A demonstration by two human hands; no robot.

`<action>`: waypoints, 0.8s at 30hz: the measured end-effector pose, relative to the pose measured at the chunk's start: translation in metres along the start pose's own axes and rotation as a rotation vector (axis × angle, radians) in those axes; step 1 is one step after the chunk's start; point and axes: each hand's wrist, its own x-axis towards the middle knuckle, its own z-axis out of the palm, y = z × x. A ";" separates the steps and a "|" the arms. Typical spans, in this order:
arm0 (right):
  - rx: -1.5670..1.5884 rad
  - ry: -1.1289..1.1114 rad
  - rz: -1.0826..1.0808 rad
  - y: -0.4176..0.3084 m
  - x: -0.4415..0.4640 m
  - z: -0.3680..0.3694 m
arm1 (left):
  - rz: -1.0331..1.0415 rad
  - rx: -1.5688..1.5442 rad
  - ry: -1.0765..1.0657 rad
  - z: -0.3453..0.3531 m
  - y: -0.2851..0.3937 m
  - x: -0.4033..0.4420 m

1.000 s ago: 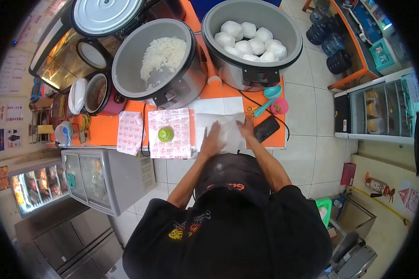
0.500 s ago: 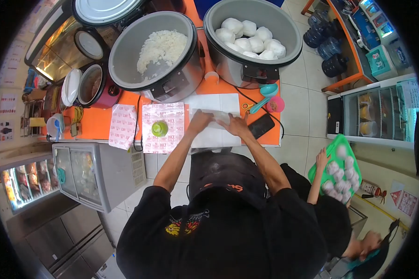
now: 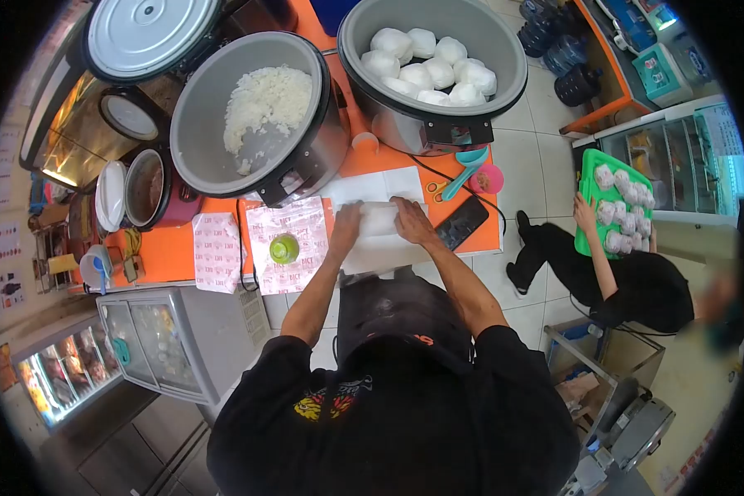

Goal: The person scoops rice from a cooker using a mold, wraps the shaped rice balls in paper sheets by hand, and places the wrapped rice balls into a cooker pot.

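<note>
A white wrapped bundle (image 3: 379, 218) lies on white paper sheets (image 3: 376, 183) at the table's front; what is inside it is hidden. My left hand (image 3: 345, 225) is closed on the bundle's left end, and my right hand (image 3: 412, 220) grips its right end. Left of my left hand, a small green container (image 3: 284, 249) rests on pink-printed wrapping paper (image 3: 306, 217). Right of my right hand lies a dark phone (image 3: 461, 223), with orange-handled scissors (image 3: 435, 189), a turquoise scoop (image 3: 465, 175) and a pink cup (image 3: 488, 178) beyond it.
Behind my hands, one large cooker (image 3: 248, 178) holds loose white rice and another (image 3: 512, 78) holds several white wrapped balls. More printed sheets (image 3: 216, 252) lie at left. To the right, another person carries a green tray (image 3: 589, 178) of wrapped balls.
My hands have moved apart and now sit at either end of the wrapped bundle. The other person with the green tray has moved farther forward along my right. My view has shifted slightly.
</note>
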 end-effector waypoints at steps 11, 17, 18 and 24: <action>-0.403 -0.497 0.225 -0.012 0.025 0.019 | -0.390 -0.005 -0.328 0.020 0.010 0.006; -0.175 -0.220 0.012 -0.015 -0.047 -0.004 | 0.045 -0.072 0.051 -0.005 0.041 -0.077; -0.192 -0.207 -0.056 -0.012 -0.049 -0.006 | 0.040 -0.099 0.114 -0.003 0.040 -0.074; -0.057 -0.563 0.147 0.009 0.006 -0.014 | -0.221 -0.324 -0.305 0.039 -0.034 -0.019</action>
